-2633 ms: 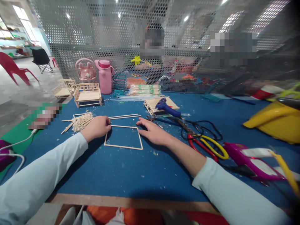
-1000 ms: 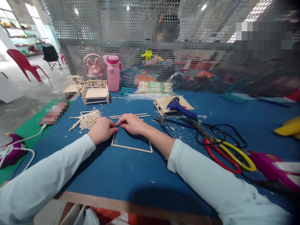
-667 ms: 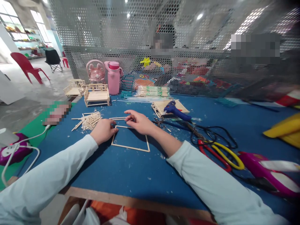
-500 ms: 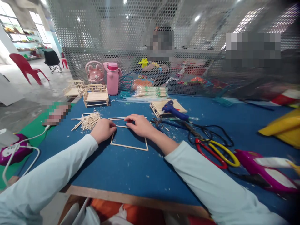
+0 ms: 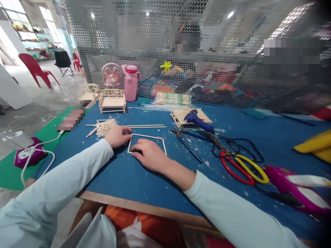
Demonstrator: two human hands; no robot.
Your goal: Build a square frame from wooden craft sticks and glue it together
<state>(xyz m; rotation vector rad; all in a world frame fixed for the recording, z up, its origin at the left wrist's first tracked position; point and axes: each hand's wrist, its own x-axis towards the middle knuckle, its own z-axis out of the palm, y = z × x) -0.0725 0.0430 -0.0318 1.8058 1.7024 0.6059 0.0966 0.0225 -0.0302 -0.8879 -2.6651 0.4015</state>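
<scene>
A four-sided frame of thin wooden sticks (image 5: 148, 136) lies flat on the blue tabletop. My left hand (image 5: 117, 136) rests at its far left corner, with bent fingertips against the sticks. Over the near side lies my right hand (image 5: 151, 155); thumb and forefinger close around the near left corner and hide most of the near stick. Beyond the frame, long loose sticks (image 5: 148, 126) lie side by side. A heap of short stick pieces (image 5: 106, 127) is just behind my left hand.
Small stick-built furniture models (image 5: 112, 101) stand at the back left beside a pink bottle (image 5: 130, 86). A blue glue gun (image 5: 198, 121) rests on another stick piece. Pliers (image 5: 190, 148), red-and-yellow-handled cutters (image 5: 236, 168) and black cable lie right. Perforated metal screen (image 5: 144, 34) stands behind.
My right hand has moved from the frame's far side to its near left corner, uncovering the far and right sticks. My left hand stays at the far left corner. The view has shifted slightly.
</scene>
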